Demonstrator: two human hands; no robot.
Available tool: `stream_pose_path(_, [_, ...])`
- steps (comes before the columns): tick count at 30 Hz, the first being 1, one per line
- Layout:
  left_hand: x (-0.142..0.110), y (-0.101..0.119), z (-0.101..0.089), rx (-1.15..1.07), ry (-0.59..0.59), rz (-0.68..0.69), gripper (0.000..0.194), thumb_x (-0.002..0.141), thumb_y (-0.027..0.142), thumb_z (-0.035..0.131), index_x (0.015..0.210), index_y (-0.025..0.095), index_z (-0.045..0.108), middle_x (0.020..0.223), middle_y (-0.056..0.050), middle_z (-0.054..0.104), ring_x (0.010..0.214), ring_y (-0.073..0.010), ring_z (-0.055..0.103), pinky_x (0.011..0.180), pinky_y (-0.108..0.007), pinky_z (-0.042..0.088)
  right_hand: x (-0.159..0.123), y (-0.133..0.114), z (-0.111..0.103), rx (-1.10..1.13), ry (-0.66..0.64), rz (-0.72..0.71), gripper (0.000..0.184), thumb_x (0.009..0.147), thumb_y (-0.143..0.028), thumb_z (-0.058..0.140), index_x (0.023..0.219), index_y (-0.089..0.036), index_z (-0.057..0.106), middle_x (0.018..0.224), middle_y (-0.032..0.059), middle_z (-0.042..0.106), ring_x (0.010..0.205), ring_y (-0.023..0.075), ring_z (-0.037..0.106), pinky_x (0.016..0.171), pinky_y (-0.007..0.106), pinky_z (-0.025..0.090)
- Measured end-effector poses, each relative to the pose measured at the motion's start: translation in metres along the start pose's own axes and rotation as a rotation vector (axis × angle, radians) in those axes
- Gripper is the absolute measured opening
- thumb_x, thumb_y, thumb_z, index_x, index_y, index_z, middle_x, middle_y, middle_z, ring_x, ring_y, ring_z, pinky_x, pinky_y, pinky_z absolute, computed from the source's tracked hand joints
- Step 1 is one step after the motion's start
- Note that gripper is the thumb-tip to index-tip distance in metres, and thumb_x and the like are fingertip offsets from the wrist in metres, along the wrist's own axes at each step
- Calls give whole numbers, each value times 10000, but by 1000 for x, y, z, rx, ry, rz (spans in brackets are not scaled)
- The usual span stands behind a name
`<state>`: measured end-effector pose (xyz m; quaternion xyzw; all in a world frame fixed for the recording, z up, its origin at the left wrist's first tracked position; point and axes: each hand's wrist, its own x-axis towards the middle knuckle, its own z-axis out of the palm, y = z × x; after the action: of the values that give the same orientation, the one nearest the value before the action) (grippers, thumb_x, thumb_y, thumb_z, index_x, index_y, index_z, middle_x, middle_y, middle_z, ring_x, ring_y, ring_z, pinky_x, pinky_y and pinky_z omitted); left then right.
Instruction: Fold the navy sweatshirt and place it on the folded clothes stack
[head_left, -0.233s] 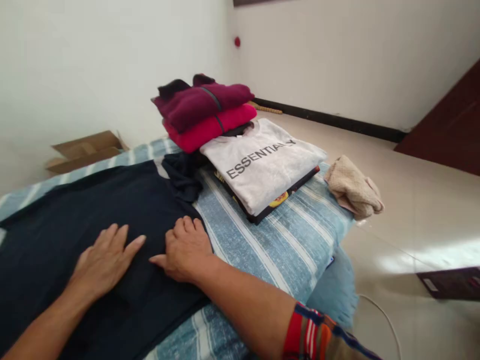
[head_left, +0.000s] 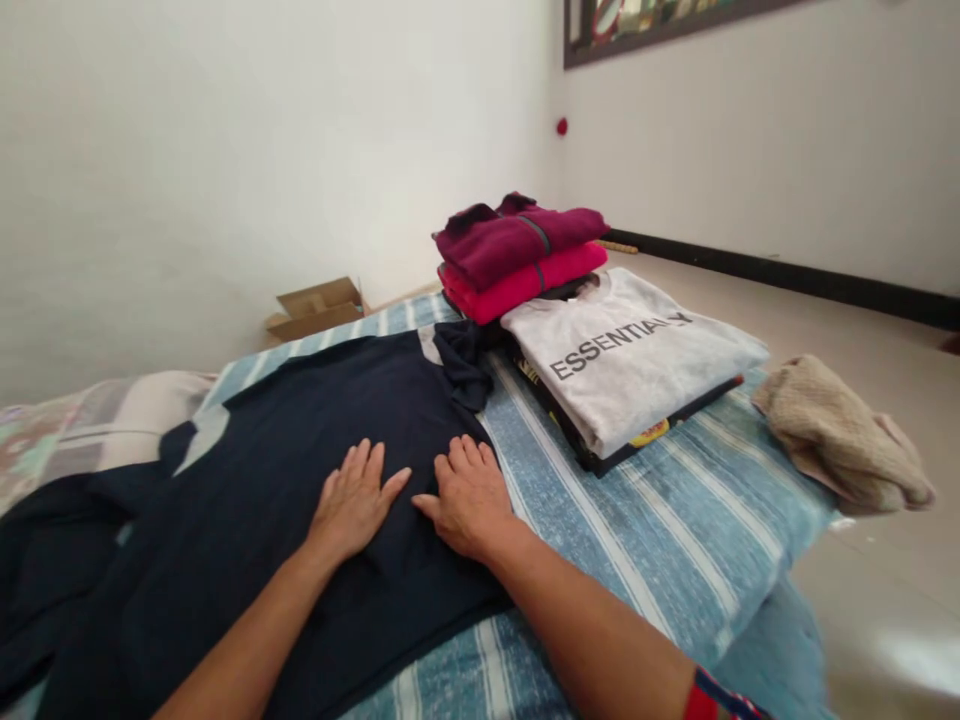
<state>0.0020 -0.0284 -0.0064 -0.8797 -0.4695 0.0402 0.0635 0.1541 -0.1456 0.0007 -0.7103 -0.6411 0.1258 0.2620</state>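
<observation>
A dark navy long-sleeved shirt with pale grey shoulder patches lies spread over the bed. My left hand rests flat on its middle, fingers spread. Close to the shirt's right edge, my right hand also lies palm down, its thumb stretched toward the left one. Neither hand grips the cloth. Beyond the right hand sits a folded light grey top with "ESSENTIALS"-like lettering, on a dark printed garment. Behind it are folded maroon and bright red garments, stacked.
A beige crumpled cloth hangs over the bed's right corner. An open cardboard box stands beyond the far edge by the wall. Patterned bedding lies at the left. Tiled floor runs along the right.
The view has swung left, so everything appears further right and more of the shirt's left side shows. Both hands stay flat on the shirt in nearly the same spots.
</observation>
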Motion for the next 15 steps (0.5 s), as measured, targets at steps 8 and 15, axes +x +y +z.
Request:
stream_pose_path(8, [0, -2, 2, -176, -12, -70, 635, 871, 502, 290, 1332, 90, 435, 1448, -167, 347, 1360, -266, 272, 1074, -444, 266, -4, -3, 3, -67, -23, 33, 508, 878, -430, 468, 1248, -89, 533, 1378, 192, 436, 1328, 302, 311, 1080, 449, 234])
stream_pose_path(15, [55, 46, -43, -518, 184, 63, 579, 836, 410, 444, 1307, 74, 423, 1359, -184, 459, 1279, -247, 408, 1074, -355, 299, -7, -3, 3, -124, 52, 85, 375, 872, -318, 453, 1152, -130, 615, 1299, 150, 526, 1260, 301, 413, 1051, 433, 310])
